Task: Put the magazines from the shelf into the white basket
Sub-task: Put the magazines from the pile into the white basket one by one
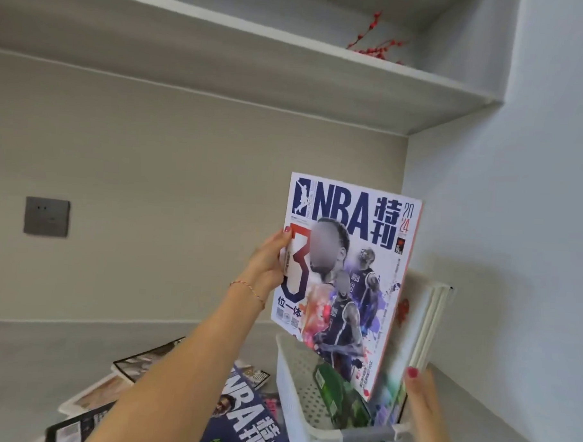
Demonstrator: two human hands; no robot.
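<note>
Loose magazines [175, 399]: scattered on the shelf below the left forearm, waiting.
Left hand [266, 266]: arm stretched up-forward, fingers closed on the NBA magazine [344, 276], tilted over the white basket [295, 408].
Right hand [421, 390]: thumb steadying upright magazines [425, 327] already in the basket.
Risk: lower corner may snag these, buckling the cover.

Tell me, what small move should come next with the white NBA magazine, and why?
Probably lower the white NBA magazine straight down: the left hand holds it tilted with its bottom corner already inside the white basket, while the right hand props the magazines already there.
</note>
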